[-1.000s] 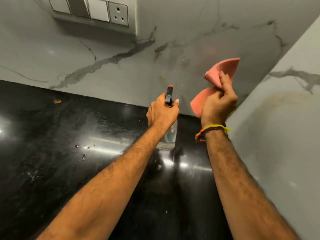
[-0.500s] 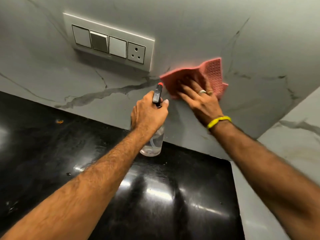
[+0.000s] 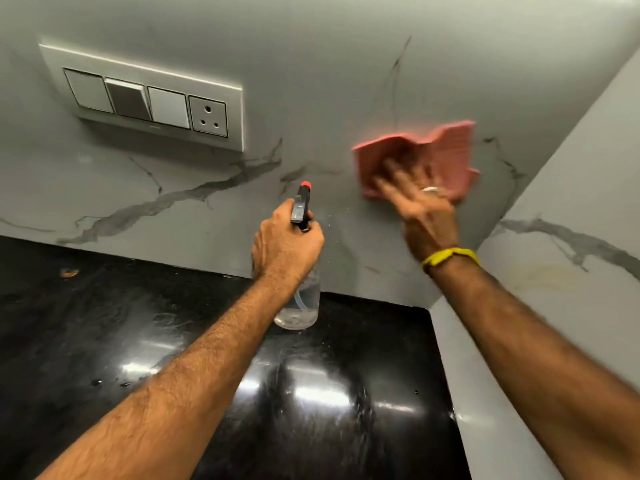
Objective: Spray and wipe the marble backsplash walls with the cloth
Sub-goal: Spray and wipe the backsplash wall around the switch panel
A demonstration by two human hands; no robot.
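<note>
Since half a second ago we have swept the pink waffle-weave cloth rightward across the grey-veined marble backsplash, right hand spread flat on it; our left hand grips the clear spray bottle, so wiping is underway

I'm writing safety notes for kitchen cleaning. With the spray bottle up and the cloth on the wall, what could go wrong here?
The spray bottle in the left hand points at the wall close to the switch panel; mist could reach its open socket. The right hand presses the pink cloth with flat fingers only, so it might slip onto the wet-looking black counter.
</note>
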